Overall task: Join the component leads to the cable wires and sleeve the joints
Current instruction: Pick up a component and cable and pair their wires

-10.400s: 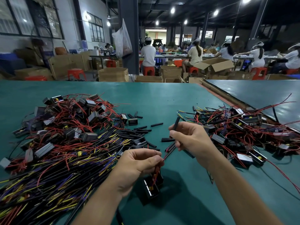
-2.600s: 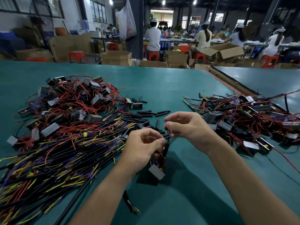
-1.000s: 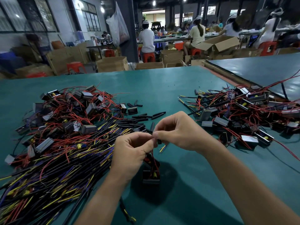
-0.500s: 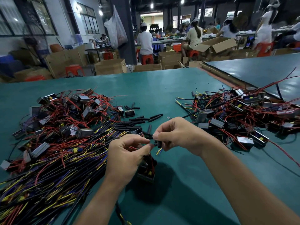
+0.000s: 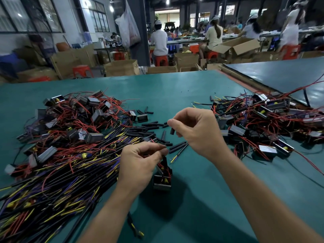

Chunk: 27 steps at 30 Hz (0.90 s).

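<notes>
Two hands now apart | right hand (image 5: 198, 132) pinches sleeve (image 5: 172, 131) | left hand (image 5: 140, 160) grips component leads (image 5: 163, 167) | sleeving pending

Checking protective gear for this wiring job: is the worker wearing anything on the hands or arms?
No. The left hand and right hand are bare: no gloves or rings visible. The left forearm and right forearm are uncovered as far as the frame shows, with no sleeve, watch or wrist strap.
</notes>
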Motion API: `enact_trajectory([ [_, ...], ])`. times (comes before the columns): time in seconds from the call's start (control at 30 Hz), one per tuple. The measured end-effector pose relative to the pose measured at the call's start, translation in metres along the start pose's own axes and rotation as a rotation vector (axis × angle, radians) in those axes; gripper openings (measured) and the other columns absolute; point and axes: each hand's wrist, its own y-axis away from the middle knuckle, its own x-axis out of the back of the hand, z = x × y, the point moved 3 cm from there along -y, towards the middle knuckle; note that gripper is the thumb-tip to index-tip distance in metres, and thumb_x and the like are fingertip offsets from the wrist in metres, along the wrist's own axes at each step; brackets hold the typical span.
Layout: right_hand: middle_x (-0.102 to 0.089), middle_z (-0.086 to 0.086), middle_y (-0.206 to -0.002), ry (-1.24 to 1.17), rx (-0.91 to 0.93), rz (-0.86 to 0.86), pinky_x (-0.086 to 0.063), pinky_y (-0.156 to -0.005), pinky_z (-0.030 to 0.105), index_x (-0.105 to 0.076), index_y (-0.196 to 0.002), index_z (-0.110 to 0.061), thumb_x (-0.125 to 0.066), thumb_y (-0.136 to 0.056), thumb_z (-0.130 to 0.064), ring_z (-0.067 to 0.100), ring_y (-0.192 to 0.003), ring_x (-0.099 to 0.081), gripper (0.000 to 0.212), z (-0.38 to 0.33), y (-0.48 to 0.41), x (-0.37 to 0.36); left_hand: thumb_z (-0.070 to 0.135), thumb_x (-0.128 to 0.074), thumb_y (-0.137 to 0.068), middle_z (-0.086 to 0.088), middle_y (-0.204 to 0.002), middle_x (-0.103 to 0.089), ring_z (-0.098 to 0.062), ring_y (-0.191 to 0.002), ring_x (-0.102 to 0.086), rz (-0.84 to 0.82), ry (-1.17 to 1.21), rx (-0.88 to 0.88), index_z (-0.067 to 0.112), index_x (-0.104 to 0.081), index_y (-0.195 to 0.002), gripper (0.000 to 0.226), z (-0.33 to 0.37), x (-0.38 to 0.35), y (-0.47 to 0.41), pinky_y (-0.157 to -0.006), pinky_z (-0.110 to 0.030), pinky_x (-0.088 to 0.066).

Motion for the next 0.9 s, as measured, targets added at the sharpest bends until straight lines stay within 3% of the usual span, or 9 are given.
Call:
enact_trajectory([
  [0.23, -0.064, 0.006, -0.058, 0.062, 0.014, -0.039, -0.049, -0.052, 0.040, -0.069, -0.070, -0.013, -0.079, -0.082, -0.022, 0.030, -0.055, -0.056, 0.018, 0.000, 0.002, -0.005, -0.006, -0.079, -0.070, -0.001, -0.066, -0.073, -0.007, -0.063, -0.066, -0.004, 0.019, -0.001, 0.022, -0.078, -0.065, 0.028, -0.001, -0.001, -0.001, -0.067, -0.022, -0.057],
  [0.37, -0.062, 0.008, -0.057, 0.090, 0.007, -0.113, -0.040, -0.048, 0.032, -0.070, -0.069, -0.014, -0.079, -0.082, -0.022, 0.013, -0.048, -0.045, 0.018, 0.001, 0.004, -0.009, 0.002, -0.081, -0.070, -0.003, -0.068, -0.074, -0.011, -0.065, -0.066, -0.014, 0.000, 0.000, 0.025, -0.078, -0.070, 0.023, -0.002, 0.002, 0.000, -0.067, -0.029, -0.057],
  [0.43, -0.063, 0.009, -0.058, 0.100, -0.005, -0.155, -0.044, -0.050, 0.036, -0.070, -0.070, -0.015, -0.079, -0.082, -0.022, 0.012, -0.050, -0.047, 0.017, 0.000, 0.005, -0.011, 0.007, -0.082, -0.070, -0.003, -0.067, -0.073, -0.013, -0.064, -0.065, -0.017, -0.013, -0.001, 0.027, -0.078, -0.072, 0.021, -0.002, 0.003, 0.000, -0.066, -0.032, -0.057],
  [0.63, -0.065, 0.012, -0.059, 0.065, -0.029, -0.112, -0.050, -0.054, 0.048, -0.069, -0.069, -0.014, -0.080, -0.081, -0.022, 0.034, -0.055, -0.057, 0.018, 0.003, 0.005, -0.012, 0.008, -0.083, -0.071, -0.001, -0.064, -0.071, -0.009, -0.059, -0.060, -0.035, -0.020, 0.012, 0.022, -0.077, -0.072, 0.016, -0.002, 0.002, -0.002, -0.060, -0.026, -0.051],
  [0.77, -0.065, 0.011, -0.059, 0.071, -0.043, -0.140, -0.051, -0.053, 0.045, -0.069, -0.068, -0.013, -0.080, -0.080, -0.020, 0.026, -0.052, -0.055, 0.018, 0.002, 0.006, -0.014, 0.009, -0.083, -0.071, 0.001, -0.061, -0.070, -0.006, -0.055, -0.057, -0.044, -0.038, 0.011, 0.022, -0.076, -0.071, 0.015, -0.003, 0.001, -0.001, -0.055, -0.021, -0.048],
  [0.9, -0.065, 0.011, -0.058, 0.091, -0.045, -0.166, -0.049, -0.053, 0.042, -0.068, -0.068, -0.011, -0.080, -0.080, -0.020, 0.018, -0.051, -0.053, 0.020, 0.000, 0.005, -0.010, 0.009, -0.083, -0.071, -0.002, -0.063, -0.070, -0.012, -0.060, -0.060, -0.036, -0.028, 0.005, 0.022, -0.076, -0.072, 0.015, -0.003, 0.001, -0.001, -0.062, -0.040, -0.055],
])
